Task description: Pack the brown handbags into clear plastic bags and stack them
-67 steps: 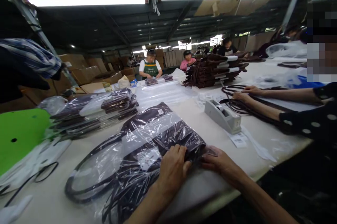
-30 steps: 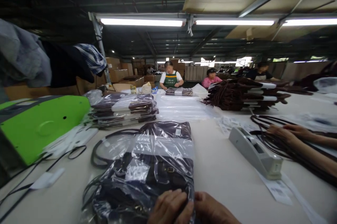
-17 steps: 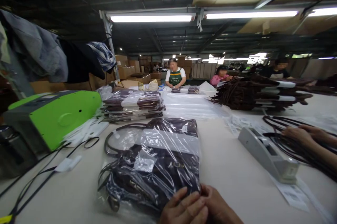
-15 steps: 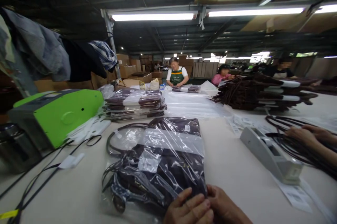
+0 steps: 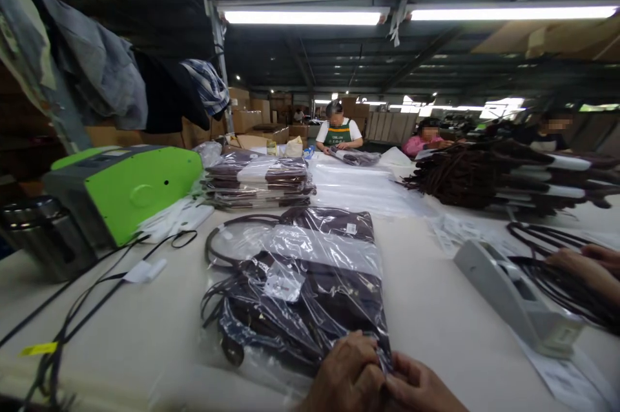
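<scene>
From the head view, the work in hand appears to be the near right corner of the clear polybag (image 5: 310,283), which lies flat on the counter (image 5: 436,315) with a dark brown strapped bag inside it. It would go best if the film is held taut and flat against the counter, the loose straps (image 5: 227,247) bulging at the polybag's left side are kept away from the edge, and the white label (image 5: 283,283) inside is left smooth and readable. The film looks slippery and crinkled, so a firm grip close to the corner should prevent wrinkles and trapped air. The left hand (image 5: 346,373) sits knuckles up on that corner, its fingers curled down and closed onto the film and the bag edge beneath. The right hand (image 5: 421,389) lies against it from the polybag's right, fingers bent and pressed to the left hand's, though I cannot tell whether they pinch film. Both forearms are out of view below. To the right of the polybag stands a grey tape dispenser (image 5: 518,299), and beyond that are a co-worker's hands (image 5: 588,267) on dark cords. Behind the polybag is a stack of packed bags (image 5: 259,179), and to its left a green machine (image 5: 126,186).
</scene>
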Demonstrator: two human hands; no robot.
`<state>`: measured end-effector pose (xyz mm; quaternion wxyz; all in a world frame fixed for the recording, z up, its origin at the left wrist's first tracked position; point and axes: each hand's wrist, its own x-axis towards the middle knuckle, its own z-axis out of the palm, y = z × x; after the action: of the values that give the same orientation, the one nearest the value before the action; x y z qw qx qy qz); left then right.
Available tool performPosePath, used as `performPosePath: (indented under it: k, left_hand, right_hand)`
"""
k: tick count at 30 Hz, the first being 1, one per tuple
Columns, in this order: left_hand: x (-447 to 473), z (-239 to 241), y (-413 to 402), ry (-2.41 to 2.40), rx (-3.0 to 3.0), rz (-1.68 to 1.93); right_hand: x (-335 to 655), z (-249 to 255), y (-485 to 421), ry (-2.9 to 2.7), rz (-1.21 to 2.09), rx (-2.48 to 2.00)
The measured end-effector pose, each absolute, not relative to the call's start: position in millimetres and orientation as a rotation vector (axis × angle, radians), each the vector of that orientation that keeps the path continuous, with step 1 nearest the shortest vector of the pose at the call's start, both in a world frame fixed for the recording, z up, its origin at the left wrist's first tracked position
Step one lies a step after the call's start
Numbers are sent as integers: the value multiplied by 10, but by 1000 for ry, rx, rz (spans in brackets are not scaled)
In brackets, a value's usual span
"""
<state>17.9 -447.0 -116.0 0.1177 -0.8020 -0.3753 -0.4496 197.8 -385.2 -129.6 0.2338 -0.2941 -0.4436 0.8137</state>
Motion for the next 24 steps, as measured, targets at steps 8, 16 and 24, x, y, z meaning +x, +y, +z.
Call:
performPosePath:
  k: [8,16,24]
  left_hand:
    - [101,-1182,-5272,-2149,-2759,-1930]
    - [279,-738,-5034,-1929,-691,-4083]
    - [308,-821,-4813,-2194,-142,-3888]
  right_hand:
    - [1933,-978,-4039,-1153,2024,-1097]
    - [1880,-757,-4122,-1113,2009,-1173]
    - [1859,-642,-4143,-1050,2240,-1017]
